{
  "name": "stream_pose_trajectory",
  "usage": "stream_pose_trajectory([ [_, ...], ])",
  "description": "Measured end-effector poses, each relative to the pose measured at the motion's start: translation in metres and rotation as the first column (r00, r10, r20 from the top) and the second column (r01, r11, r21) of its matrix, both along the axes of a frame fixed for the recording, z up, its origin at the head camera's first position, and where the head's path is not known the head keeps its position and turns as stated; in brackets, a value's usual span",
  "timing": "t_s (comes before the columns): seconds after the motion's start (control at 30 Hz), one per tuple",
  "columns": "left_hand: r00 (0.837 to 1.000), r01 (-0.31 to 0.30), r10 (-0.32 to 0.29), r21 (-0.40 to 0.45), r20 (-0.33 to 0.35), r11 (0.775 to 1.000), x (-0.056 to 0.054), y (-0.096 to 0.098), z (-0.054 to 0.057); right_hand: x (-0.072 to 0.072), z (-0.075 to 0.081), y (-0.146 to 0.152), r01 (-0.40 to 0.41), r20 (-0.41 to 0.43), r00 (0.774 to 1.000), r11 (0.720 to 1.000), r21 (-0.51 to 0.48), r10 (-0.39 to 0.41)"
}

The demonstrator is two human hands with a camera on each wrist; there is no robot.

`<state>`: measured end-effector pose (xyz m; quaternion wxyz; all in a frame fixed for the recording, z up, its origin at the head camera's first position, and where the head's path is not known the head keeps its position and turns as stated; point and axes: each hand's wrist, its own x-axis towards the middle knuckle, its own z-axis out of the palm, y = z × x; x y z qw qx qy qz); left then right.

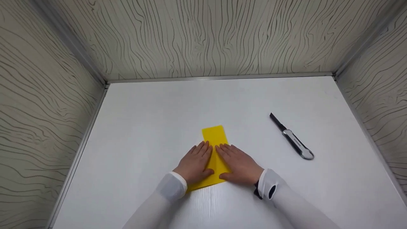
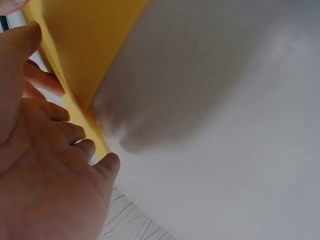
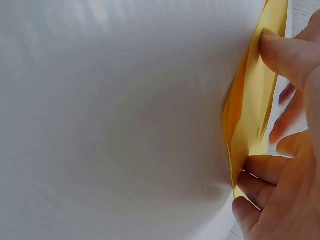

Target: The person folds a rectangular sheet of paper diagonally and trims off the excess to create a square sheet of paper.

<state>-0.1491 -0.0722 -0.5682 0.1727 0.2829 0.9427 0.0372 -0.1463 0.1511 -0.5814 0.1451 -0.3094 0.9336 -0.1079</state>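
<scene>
A folded sheet of yellow paper (image 1: 215,134) lies on the white table in front of me, its narrow end pointing away. My left hand (image 1: 194,162) rests on its left side, fingers straight and pointing forward. On its right side my right hand (image 1: 240,163) presses down with fingers extended, the two thumbs facing each other near the middle. In the left wrist view the paper (image 2: 92,40) shows an edge under the fingers. The right wrist view shows the layers of the paper (image 3: 257,95) slightly parted beside the right fingers.
A utility knife (image 1: 296,142) with its dark blade out lies on the table to the right of my hands, blade pointing away. The white table (image 1: 143,121) is bordered by a metal rail (image 1: 219,77) and wood-grain patterned walls (image 1: 203,38) at the back and sides.
</scene>
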Motion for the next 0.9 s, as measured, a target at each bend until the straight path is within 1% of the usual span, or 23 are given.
stream_pose_trajectory([
  [0.1,1.000,0.015,-0.015,-0.016,0.002,1.000,0.011,-0.010,0.002,0.000,0.000,0.001,0.009,-0.007,1.000,1.000,0.004,-0.009],
  [0.17,1.000,0.027,-0.027,-0.026,0.006,0.999,0.017,-0.014,0.002,0.000,0.001,0.002,0.018,-0.008,1.000,1.000,0.005,-0.018],
  [0.3,0.999,0.045,-0.045,-0.055,-0.001,0.997,0.024,-0.019,-0.003,0.001,0.000,0.002,0.023,-0.009,1.000,1.000,0.003,-0.023],
  [0.43,0.998,0.055,-0.057,-0.090,-0.011,0.994,0.026,-0.018,-0.005,0.001,-0.002,-0.001,-0.019,-0.020,1.000,1.000,-0.002,0.019],
  [0.6,0.998,0.058,-0.060,-0.131,-0.013,0.990,0.026,-0.015,-0.003,0.001,-0.003,-0.004,-0.062,0.007,0.998,0.998,0.003,0.062],
  [0.73,0.998,0.052,-0.057,-0.151,-0.027,0.987,0.026,-0.012,-0.002,0.000,0.001,-0.005,-0.065,0.019,0.998,0.998,0.021,0.064],
  [0.9,0.999,0.039,-0.044,-0.151,-0.028,0.988,0.024,-0.008,0.002,-0.003,0.004,0.003,-0.039,0.009,0.999,0.999,0.023,0.039],
])
